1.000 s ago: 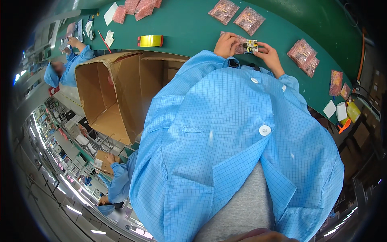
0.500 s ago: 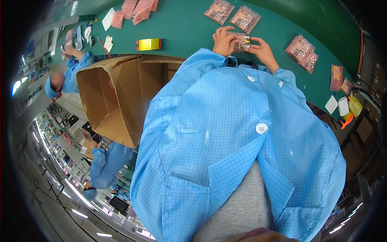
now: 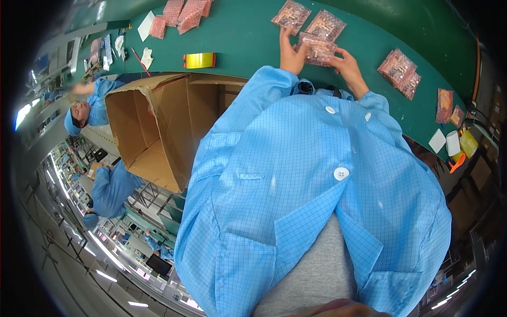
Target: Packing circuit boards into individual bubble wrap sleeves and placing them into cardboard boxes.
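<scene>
Between my hands is a clear-pink bubble-wrap packet (image 3: 319, 49) with small parts showing through it. My right hand (image 3: 349, 70) grips its lower right corner between thumb and fingers. At the packet's left edge, my left hand (image 3: 291, 55) has its thumb against the wrap. The left fingers are stretched away from the thumb, their tips near the lower edge of another bubble-wrap packet (image 3: 291, 15). Just beyond the held packet lies a similar packet (image 3: 327, 24), partly covered by it.
More packets (image 3: 398, 67) lie on the green table (image 3: 248, 34) to the right. Pink bubble wrap (image 3: 190, 15) and a yellow tape roll (image 3: 199, 60) are at the left. An open cardboard box (image 3: 174, 127) stands by the table's near edge. Co-workers (image 3: 108, 190) are beyond it.
The held packet has turned from a steep tilt to showing its broad face. My left fingers have spread off it, while the right hand keeps hold.
</scene>
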The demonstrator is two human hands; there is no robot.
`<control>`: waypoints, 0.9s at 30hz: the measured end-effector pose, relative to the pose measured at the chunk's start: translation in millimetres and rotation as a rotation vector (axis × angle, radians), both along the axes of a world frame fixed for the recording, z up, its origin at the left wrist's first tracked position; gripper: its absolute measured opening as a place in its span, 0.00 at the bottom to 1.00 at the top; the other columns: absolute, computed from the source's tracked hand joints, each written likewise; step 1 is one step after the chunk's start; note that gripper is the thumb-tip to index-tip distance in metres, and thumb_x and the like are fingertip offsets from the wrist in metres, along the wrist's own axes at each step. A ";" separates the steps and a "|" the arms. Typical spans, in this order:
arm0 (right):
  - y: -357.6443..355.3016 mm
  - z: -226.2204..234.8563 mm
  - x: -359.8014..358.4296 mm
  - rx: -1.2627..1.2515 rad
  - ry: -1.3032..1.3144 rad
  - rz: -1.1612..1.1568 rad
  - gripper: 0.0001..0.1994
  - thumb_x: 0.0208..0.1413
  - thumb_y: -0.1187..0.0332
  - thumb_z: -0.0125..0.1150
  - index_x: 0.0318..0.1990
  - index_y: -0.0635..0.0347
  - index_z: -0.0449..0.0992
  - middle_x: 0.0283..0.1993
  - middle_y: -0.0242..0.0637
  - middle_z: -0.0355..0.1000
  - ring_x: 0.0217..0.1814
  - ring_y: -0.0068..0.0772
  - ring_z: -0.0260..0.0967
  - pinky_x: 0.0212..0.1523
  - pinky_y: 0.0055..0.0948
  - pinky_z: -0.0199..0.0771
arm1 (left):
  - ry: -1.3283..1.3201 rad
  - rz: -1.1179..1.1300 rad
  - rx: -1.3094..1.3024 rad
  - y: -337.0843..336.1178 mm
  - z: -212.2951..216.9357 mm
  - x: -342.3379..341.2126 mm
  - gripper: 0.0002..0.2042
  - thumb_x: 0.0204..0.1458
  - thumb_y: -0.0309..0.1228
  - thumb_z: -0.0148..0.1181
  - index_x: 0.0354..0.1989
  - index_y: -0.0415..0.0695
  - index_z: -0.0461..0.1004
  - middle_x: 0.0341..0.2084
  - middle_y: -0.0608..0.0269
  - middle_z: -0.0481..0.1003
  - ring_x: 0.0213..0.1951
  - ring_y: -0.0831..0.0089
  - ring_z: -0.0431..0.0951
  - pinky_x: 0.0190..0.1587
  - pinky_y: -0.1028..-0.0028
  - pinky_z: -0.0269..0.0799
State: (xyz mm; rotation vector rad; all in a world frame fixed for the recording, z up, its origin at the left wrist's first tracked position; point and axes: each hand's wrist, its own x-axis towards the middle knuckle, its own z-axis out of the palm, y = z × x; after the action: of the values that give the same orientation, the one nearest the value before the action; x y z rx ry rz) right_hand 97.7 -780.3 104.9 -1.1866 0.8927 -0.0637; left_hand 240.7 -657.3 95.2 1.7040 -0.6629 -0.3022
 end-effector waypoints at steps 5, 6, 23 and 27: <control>-12.1 -0.6 27.1 0.006 0.011 0.097 0.27 0.49 0.72 0.62 0.57 0.64 0.62 0.38 0.38 0.78 0.31 0.17 0.69 0.25 0.18 0.61 | 0.766 -0.039 0.018 -1.6 -16.0 12.9 0.23 0.50 0.28 0.63 0.52 0.37 0.62 0.43 0.53 0.73 0.41 0.68 0.76 0.41 0.68 0.73; -16.5 -1.1 34.8 0.025 -0.047 0.077 0.27 0.49 0.71 0.62 0.57 0.65 0.62 0.40 0.40 0.77 0.33 0.18 0.69 0.28 0.18 0.64 | 0.802 -0.070 -0.033 -3.9 -17.6 20.5 0.21 0.50 0.27 0.63 0.51 0.39 0.63 0.42 0.54 0.73 0.40 0.67 0.76 0.40 0.67 0.74; -48.6 -42.1 108.7 -0.687 0.568 0.068 0.34 0.40 0.44 0.67 0.47 0.63 0.69 0.41 0.42 0.75 0.43 0.42 0.73 0.42 0.36 0.71 | -0.226 0.277 0.697 -15.0 -49.3 158.4 0.43 0.29 0.48 0.74 0.54 0.38 0.61 0.49 0.49 0.64 0.53 0.52 0.61 0.56 0.54 0.57; -47.4 -44.7 130.4 -0.740 0.488 0.107 0.33 0.40 0.45 0.67 0.47 0.63 0.69 0.39 0.42 0.75 0.42 0.42 0.73 0.41 0.36 0.71 | -0.293 0.147 0.748 -19.4 -47.9 155.6 0.44 0.28 0.53 0.73 0.53 0.40 0.62 0.50 0.51 0.64 0.53 0.51 0.61 0.55 0.54 0.57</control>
State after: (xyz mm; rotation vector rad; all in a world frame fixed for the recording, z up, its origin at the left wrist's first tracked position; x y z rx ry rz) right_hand 228.1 -827.7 60.2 -1.9922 1.2841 -0.0150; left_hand 396.3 -676.7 47.3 2.5349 -0.6746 -0.2073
